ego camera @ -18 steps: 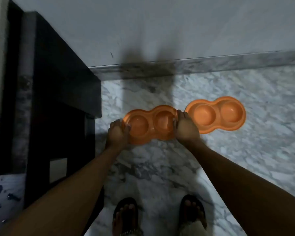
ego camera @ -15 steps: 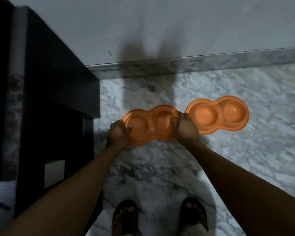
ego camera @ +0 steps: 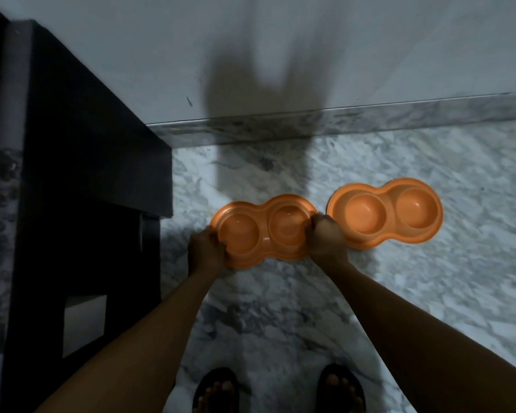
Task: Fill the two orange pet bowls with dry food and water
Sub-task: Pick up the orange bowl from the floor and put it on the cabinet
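Orange plastic sits at the middle of your view: two pet bowls, each a figure-eight tray with two round wells side by side. All four wells show bare orange plastic.

You hold the left pet bowl (ego camera: 262,231) by its two ends. Your left hand (ego camera: 206,251) grips the left end, thumb hooked over the rim at the edge of the left well and fingers curled beneath. Your right hand (ego camera: 328,236) grips the right end the same way, thumb over the rim beside the right well. From this angle you cannot tell whether this bowl rests on the marble floor (ego camera: 280,317) or is raised just off it.

The right pet bowl (ego camera: 385,214) lies flat on the floor just beside your right hand, its left end close to the held bowl's right end. Both bowls run lengthwise along the far edge of the floor, near the grey marble skirting (ego camera: 370,120) under the pale wall (ego camera: 399,40) but apart from it.

A black cabinet (ego camera: 96,162) stands along the floor's left edge, its front corner near your left hand. Your shadow (ego camera: 251,93) falls across the skirting and up the wall.

At the near edge of the floor your feet stand in a left sandal (ego camera: 216,389) and a right sandal (ego camera: 341,389), both dark, toes toward the wall and well apart from the bowls.
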